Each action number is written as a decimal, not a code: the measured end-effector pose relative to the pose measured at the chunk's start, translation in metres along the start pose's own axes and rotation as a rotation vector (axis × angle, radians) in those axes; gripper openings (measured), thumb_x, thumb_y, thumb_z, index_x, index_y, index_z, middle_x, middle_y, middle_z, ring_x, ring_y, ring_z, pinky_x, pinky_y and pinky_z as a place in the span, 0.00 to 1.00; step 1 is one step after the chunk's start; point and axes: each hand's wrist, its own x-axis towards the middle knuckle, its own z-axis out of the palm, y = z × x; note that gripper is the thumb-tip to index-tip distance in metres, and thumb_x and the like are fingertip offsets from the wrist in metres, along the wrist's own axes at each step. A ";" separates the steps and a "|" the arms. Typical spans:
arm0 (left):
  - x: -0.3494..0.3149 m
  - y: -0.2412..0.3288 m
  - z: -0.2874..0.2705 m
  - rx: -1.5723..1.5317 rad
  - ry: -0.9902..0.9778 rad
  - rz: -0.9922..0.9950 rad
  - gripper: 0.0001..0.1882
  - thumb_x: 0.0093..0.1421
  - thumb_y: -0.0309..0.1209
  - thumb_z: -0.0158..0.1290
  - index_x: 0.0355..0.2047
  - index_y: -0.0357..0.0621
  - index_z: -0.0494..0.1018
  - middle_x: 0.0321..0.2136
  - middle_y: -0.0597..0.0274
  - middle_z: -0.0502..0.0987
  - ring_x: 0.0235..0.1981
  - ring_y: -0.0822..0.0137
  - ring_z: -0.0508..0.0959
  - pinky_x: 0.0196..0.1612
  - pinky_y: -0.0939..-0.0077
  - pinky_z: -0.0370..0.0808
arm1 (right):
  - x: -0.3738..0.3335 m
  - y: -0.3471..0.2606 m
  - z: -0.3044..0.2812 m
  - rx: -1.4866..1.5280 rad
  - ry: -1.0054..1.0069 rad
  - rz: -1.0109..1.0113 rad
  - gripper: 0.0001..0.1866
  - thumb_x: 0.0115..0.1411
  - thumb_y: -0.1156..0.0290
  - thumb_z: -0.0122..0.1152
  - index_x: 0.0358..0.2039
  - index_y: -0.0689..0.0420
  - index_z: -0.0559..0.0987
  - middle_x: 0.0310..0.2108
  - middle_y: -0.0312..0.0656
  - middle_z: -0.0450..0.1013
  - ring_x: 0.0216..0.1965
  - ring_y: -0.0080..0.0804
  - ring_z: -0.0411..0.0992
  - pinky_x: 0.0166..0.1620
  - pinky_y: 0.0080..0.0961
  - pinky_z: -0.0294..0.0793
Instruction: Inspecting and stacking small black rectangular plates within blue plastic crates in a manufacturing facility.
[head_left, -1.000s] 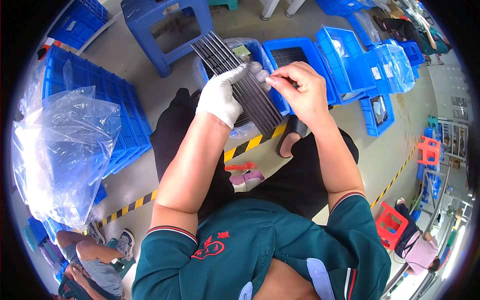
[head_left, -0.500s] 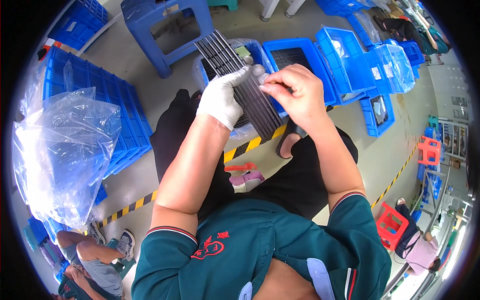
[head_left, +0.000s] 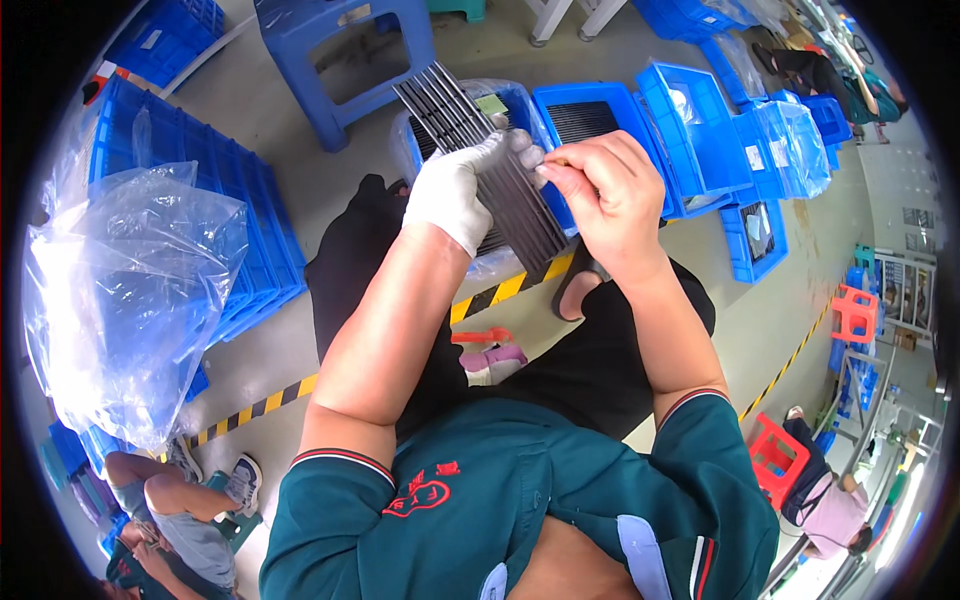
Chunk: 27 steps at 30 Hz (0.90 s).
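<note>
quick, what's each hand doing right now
Left hand: gloved, closed around the dark ribbed tray.
Right hand: bare, fingers pinched at the tray's edge; what they pinch cannot be told.

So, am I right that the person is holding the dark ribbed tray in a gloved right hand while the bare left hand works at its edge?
Not quite: the hands are swapped. In the head view the white-gloved left hand holds the dark ribbed tray, and the bare right hand works at its edge.
</note>
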 end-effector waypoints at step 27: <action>0.006 -0.003 -0.006 0.044 0.040 0.008 0.10 0.64 0.23 0.46 0.44 0.39 0.73 0.35 0.54 0.78 0.36 0.59 0.79 0.39 0.67 0.78 | -0.002 0.005 0.010 -0.108 -0.227 -0.088 0.06 0.46 0.69 0.68 0.24 0.53 0.79 0.24 0.35 0.74 0.29 0.35 0.71 0.34 0.30 0.70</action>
